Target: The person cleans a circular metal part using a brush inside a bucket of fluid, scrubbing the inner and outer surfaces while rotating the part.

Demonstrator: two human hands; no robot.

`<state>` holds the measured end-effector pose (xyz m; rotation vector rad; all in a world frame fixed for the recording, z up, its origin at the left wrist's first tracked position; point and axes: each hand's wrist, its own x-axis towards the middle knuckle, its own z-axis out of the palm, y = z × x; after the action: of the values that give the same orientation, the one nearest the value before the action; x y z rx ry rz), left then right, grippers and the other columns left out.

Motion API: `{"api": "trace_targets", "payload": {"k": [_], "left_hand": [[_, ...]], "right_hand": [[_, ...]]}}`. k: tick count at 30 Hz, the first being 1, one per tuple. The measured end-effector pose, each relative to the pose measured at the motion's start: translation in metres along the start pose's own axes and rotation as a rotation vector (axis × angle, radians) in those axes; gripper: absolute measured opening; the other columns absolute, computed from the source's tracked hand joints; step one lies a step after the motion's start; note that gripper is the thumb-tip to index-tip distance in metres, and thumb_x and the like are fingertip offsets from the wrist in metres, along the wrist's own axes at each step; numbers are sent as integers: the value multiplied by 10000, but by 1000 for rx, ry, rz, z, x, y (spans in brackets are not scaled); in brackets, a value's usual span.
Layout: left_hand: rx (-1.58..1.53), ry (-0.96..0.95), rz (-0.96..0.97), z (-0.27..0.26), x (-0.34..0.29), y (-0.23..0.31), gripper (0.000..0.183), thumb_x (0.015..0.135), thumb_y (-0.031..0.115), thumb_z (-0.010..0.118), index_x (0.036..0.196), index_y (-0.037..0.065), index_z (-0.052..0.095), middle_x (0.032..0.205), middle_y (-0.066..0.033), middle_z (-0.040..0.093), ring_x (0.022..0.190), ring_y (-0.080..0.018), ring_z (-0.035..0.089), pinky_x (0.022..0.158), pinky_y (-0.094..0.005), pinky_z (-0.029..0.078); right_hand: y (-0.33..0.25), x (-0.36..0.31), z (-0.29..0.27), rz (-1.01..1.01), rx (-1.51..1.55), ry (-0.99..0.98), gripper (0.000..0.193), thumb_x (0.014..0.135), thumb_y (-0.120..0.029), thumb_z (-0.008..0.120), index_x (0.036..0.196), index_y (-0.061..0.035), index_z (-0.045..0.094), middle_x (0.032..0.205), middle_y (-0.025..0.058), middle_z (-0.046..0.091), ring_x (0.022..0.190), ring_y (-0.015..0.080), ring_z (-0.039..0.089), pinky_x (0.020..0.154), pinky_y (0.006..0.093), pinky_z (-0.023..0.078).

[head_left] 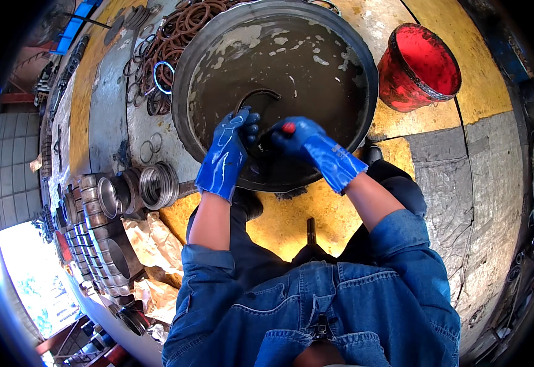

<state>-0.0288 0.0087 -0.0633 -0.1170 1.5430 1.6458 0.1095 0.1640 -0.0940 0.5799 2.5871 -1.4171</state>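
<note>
1. A person in a denim jacket and blue rubber gloves crouches on a yellow and grey painted floor (438,177), seen from above, and bends over a large round metal basin (365,73) filled with murky grey liquid.
2. The left hand (237,131) reaches into the near side of the basin with its fingers closed on a dark curved ring (259,93). Part of the ring arches up out of the liquid just beyond the fingertips.
3. The right hand (296,136) sits close beside the left, closed around a small tool with a red tip (287,128) that points toward the ring. What kind of tool it is cannot be told.
4. Both hands hover over the liquid at the basin's near edge, almost touching each other.
5. A red bucket (418,66) lies tilted on the floor to the right of the basin, its mouth facing the camera.
6. To the left of the basin lies a heap of brown and dark rings (168,44), with one blue ring among them.
7. Further left and nearer the person stand shiny metal cylinder sleeves (115,194) and a stack of thin metal rings (158,185), beside crumpled brown paper (150,241).
</note>
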Motion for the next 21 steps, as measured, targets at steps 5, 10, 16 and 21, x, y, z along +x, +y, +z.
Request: {"api": "trace_targets", "payload": {"k": [5,10,16,21], "left_hand": [[98,40,77,0,-11,-1,336,969,249,677,1266,96,645,871,-2,710,620,-64,517,543,-223,392],[155,56,78,14,-16,-4,346,973,263,669,1290,129,636,759,35,623,509,-54,412,484,-230,315],[-9,-170,39,11,-29,9,486,1018,287,605,1449,79,520,653,54,491,460,-48,344,460,-236,283],[-23,-82,47,13,-26,12,475,1014,283,612,1436,87,519,662,45,511,448,-53,339,457,-239,283]], "right_hand": [[-8,3,-26,28,657,433,248,910,-193,698,1133,-99,754,1014,90,768,925,221,724,871,347,569],[-29,5,-14,-301,869,322,250,941,-117,695,1163,-6,722,1052,66,755,952,135,685,913,291,552],[22,11,-26,159,988,427,262,955,-112,683,1192,-4,709,1092,88,746,959,150,690,910,291,560],[17,25,-32,62,1020,449,273,966,-108,673,1216,-2,699,1126,107,738,964,163,694,908,291,567]]}}
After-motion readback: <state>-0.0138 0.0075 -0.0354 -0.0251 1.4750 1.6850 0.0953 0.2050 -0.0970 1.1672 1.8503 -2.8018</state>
